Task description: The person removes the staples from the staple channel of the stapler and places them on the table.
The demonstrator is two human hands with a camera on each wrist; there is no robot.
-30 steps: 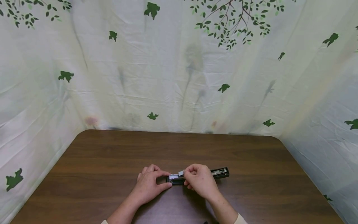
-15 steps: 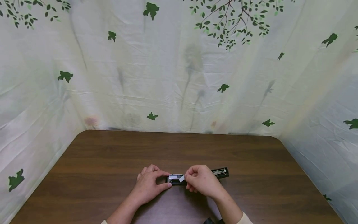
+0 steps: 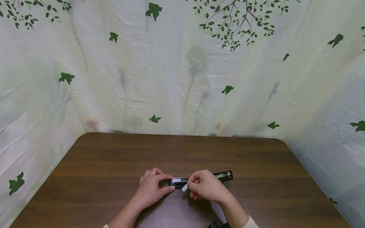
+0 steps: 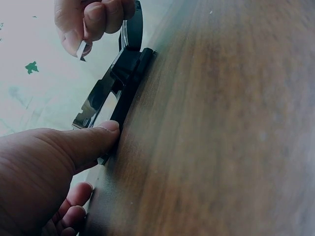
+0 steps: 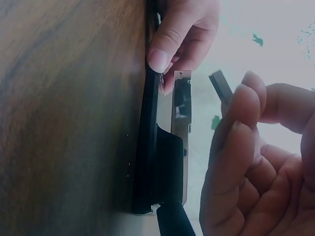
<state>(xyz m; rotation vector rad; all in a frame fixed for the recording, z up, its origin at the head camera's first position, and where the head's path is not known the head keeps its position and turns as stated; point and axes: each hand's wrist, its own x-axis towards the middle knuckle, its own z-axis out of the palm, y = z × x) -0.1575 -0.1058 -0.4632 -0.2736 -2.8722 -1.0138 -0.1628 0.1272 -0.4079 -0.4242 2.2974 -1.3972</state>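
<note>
A black stapler (image 3: 180,184) lies on the table with its top cover (image 3: 227,175) swung back to the right, baring the metal magazine (image 5: 182,101). At its left end my left hand (image 3: 152,189) grips the base between thumb and fingers; the thumb (image 4: 101,137) presses along the base's side in the left wrist view. Between thumb and fingertips, my right hand (image 3: 206,186) pinches a short strip of staples (image 5: 221,86). The strip sticks out past the fingertips, apart from the magazine in both wrist views. In the head view the right hand hides the stapler's middle.
The brown wooden table (image 3: 114,155) extends around the stapler. Behind and beside it hangs a pale curtain (image 3: 171,79) printed with green leaves. A dark object (image 3: 213,225), partly cut off, shows at the bottom edge beside my right forearm.
My right hand has moved the staple strip from the magazine's far side across it toward the near side, tilting the strip. The left hand keeps its grip on the stapler.
</note>
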